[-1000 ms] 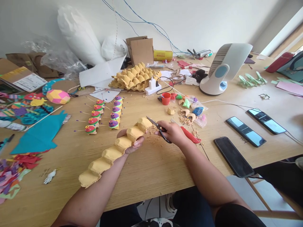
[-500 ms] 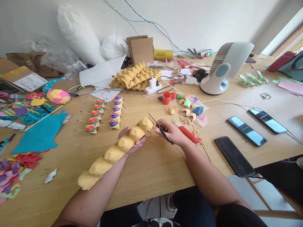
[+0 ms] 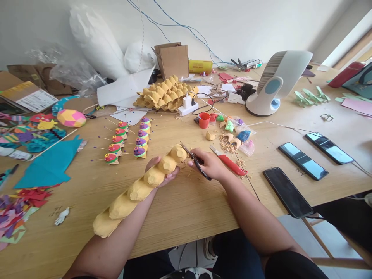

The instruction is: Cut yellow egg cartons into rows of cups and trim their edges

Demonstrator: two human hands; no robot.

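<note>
My left hand [image 3: 171, 175] is closed around a long yellow egg-carton strip [image 3: 132, 190], which slants across my left forearm with its bumps facing up. In my right hand [image 3: 209, 164] is a pair of dark-handled scissors [image 3: 200, 167], its blades pointing up and left beside the strip's far end cup. Whether the blades touch the cardboard I cannot tell. Just right of that hand lies a red-handled craft knife [image 3: 232, 164]. A single cut carton cup [image 3: 210, 135] rests beyond the scissors, near carton scraps and shavings [image 3: 229, 144].
Two rows of painted carton caterpillars [image 3: 141, 140] with pins stand left of centre. Behind them are stacked egg trays [image 3: 165, 95] and a power strip [image 3: 188, 106]. A white fan [image 3: 270, 87] stands at the right, with several phones [image 3: 287, 192] nearer. Coloured paper scraps [image 3: 17, 221] lie left.
The scissors and my right hand have shifted slightly left. The carton strip has also moved slightly left, and its near end has dipped a little.
</note>
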